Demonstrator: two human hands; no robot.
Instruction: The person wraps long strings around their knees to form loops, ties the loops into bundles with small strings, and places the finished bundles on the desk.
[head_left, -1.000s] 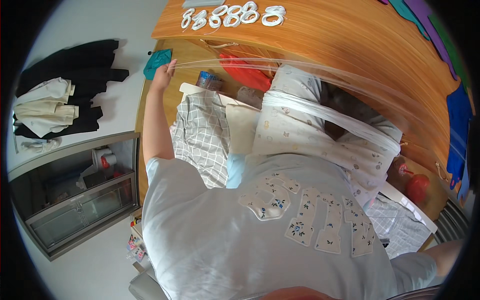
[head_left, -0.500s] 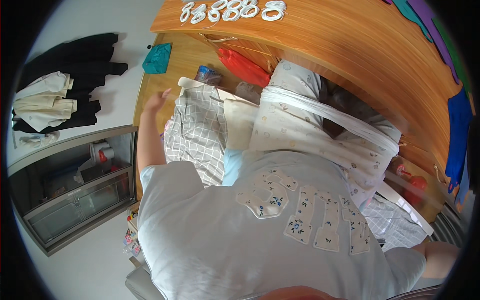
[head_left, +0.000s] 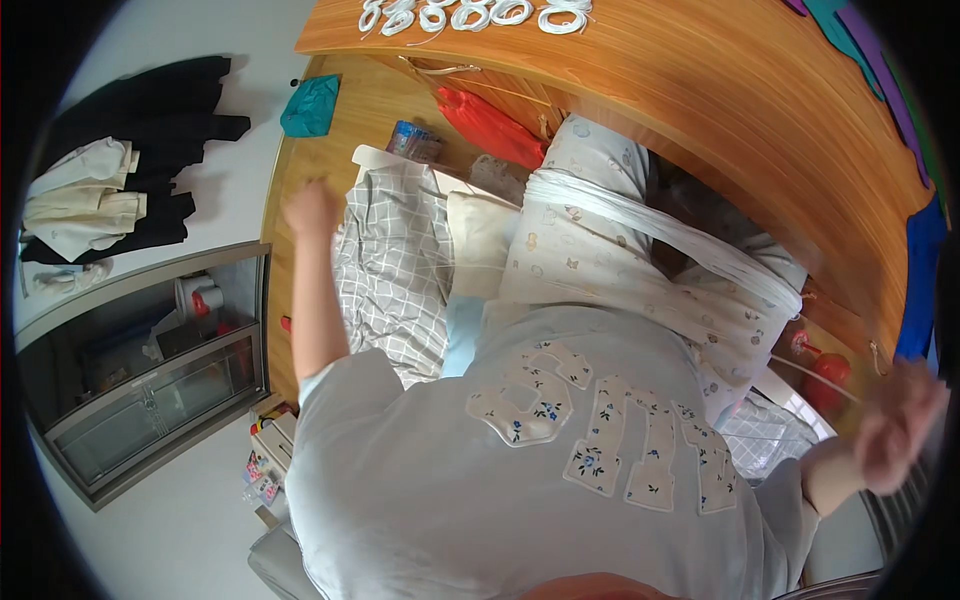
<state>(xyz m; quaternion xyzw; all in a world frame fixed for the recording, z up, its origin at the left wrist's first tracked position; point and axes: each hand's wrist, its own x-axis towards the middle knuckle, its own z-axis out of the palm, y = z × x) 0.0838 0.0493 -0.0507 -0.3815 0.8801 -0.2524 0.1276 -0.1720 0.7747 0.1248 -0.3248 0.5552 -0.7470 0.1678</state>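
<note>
A thick skein of white cord (head_left: 685,232) is looped around both of my knees, over pale patterned trousers (head_left: 580,240). At the left, my left hand (head_left: 312,208) is raised beside the grey checked cloth, closed like a fist; blur hides what it holds, if anything. My right hand (head_left: 900,430) is lifted at the far right, smeared by motion, with its fingers curled. A single strand of the white cord runs from beside my right knee to this hand. Several coils of white cord (head_left: 471,14) lie in a row on the wooden desk (head_left: 700,60).
The desk edge crosses above my knees. A red bag (head_left: 490,128) hangs below it, and a teal bag (head_left: 311,106) is by the wall. Grey checked cloth (head_left: 395,265) lies at my left. A glass-fronted cabinet (head_left: 150,370) and dark clothes (head_left: 150,120) are further left.
My right hand has come up and forward into view at the right, with a cord strand reaching it. My left hand has shifted slightly and its fingers have closed.
</note>
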